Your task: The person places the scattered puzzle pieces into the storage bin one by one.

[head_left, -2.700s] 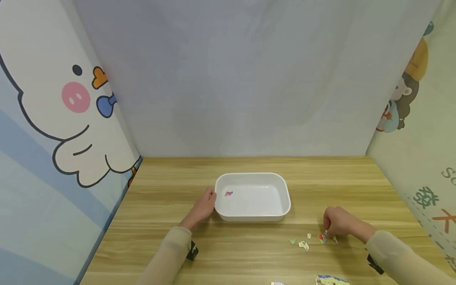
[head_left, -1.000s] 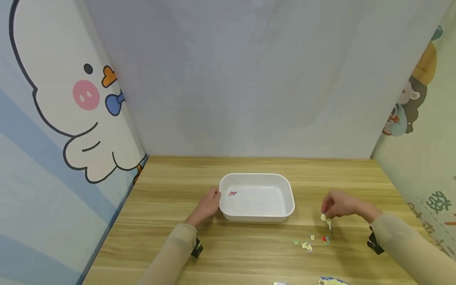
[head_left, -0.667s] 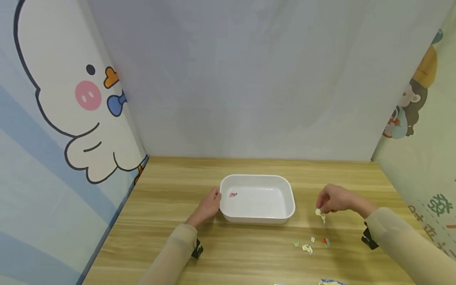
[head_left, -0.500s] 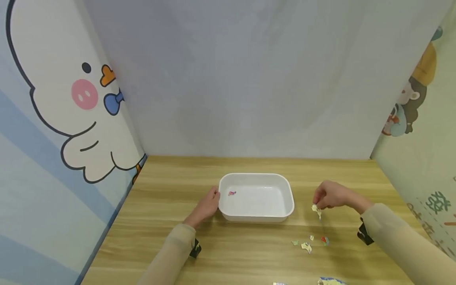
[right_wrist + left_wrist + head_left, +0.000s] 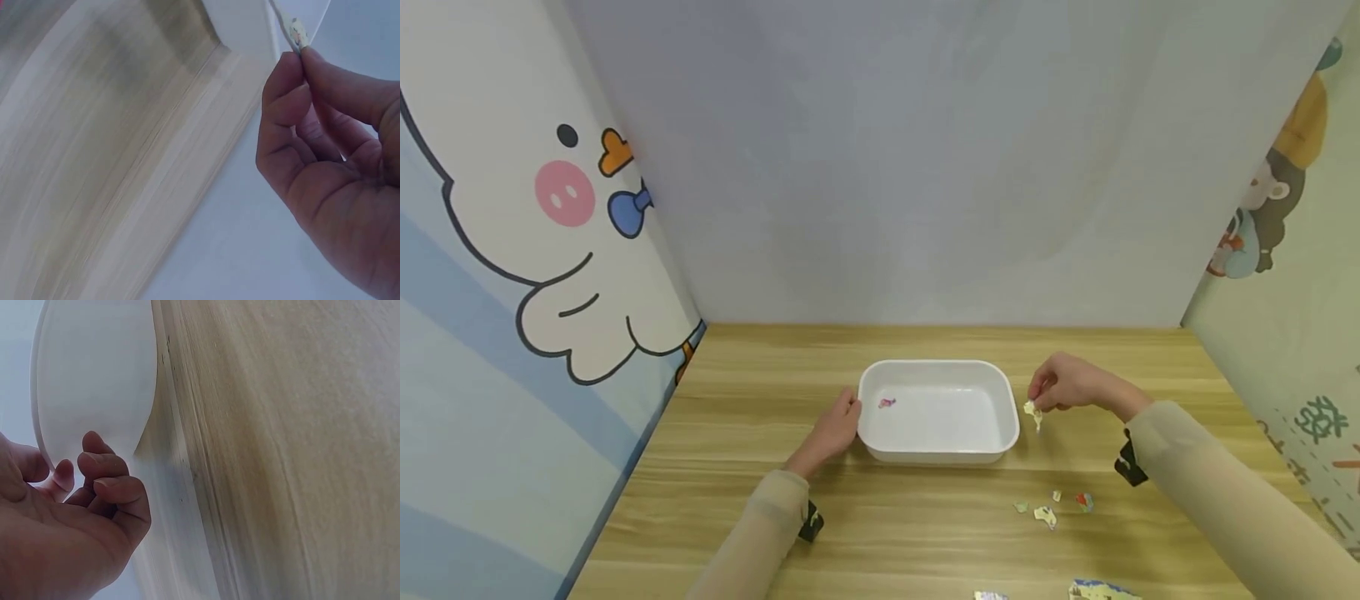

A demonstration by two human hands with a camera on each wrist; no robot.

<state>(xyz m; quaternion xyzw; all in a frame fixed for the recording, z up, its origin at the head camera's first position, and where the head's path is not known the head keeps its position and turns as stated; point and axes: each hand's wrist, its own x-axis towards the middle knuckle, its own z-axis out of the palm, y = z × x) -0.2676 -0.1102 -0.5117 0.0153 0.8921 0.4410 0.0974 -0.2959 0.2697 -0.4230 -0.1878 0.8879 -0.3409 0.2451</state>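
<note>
In the head view a white plastic basin (image 5: 932,457) stands on the wooden table, with one small pink scrap (image 5: 887,403) inside near its left end. My left hand (image 5: 832,429) grips the basin's left side; the left wrist view has the thumb and index finger at the rim and the other fingers loosely curled below. Just off the basin's right side, my right hand (image 5: 1069,385) pinches a small, irregular pale yellow paper scrap (image 5: 1031,408) between thumb and index finger. Seen from the right wrist, the scrap (image 5: 297,31) sticks out past the fingertips beside the basin wall.
Right of centre on the table (image 5: 737,533) lie a green scrap (image 5: 1021,506), a larger yellow scrap (image 5: 1045,517), a tiny pale scrap (image 5: 1057,495) and a red-green one (image 5: 1084,502). Bigger pieces, one yellow and blue (image 5: 1099,591), reach the frame's bottom edge. Fabric walls (image 5: 925,167) enclose the table.
My right hand has picked up the yellow scrap from the table and carried it up and left to the basin's right side. My left hand stays on the basin.
</note>
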